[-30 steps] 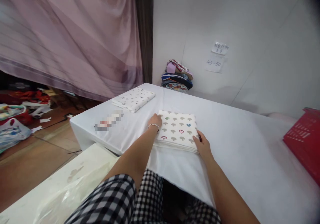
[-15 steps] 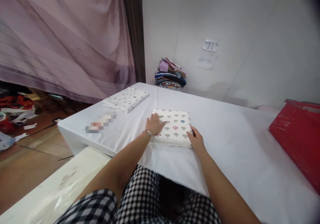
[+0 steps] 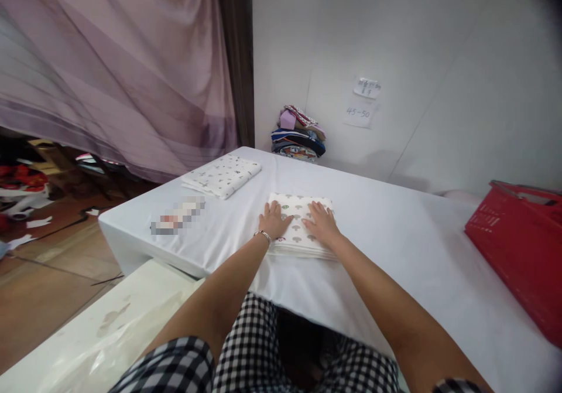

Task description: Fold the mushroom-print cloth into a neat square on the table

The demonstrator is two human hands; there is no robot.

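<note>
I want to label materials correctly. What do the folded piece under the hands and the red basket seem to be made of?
The folded piece looks like soft matt woven cloth, maybe cotton: layered edges, printed mushroom-like shapes. Both hands, left hand and right hand, lie flat on it. The red basket looks like rigid moulded plastic: slotted wall, slight sheen.

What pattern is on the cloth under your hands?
Grey mushrooms on white folded cloth, a few coloured; head view.

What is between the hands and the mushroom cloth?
Nothing. The left hand and right hand both lie flat, palms down, right on the folded mushroom cloth, touching it. No other thing sits between them and it.
</note>
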